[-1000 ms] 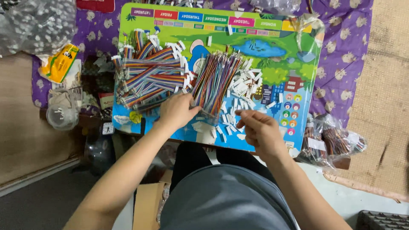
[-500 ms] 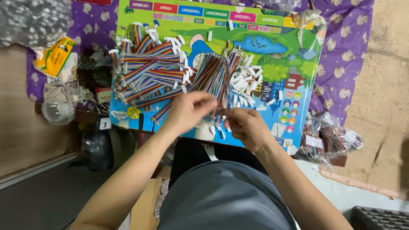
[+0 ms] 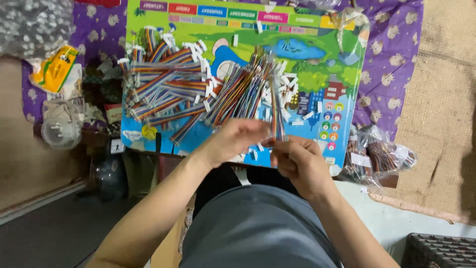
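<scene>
Both the left hand point(image 3: 233, 141) and right hand point(image 3: 297, 161) pinched a thin multicoloured ribbon-cable strip point(image 3: 277, 116) at six o'clock of the colourful illustrated board point(image 3: 342, 59); uneven pulling could probably tear wires.

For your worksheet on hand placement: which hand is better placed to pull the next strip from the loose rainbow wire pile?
Probably the left hand: it sits right below the loose wire pile. The right hand already pinches a wire strip, so its grip looks occupied.
</scene>
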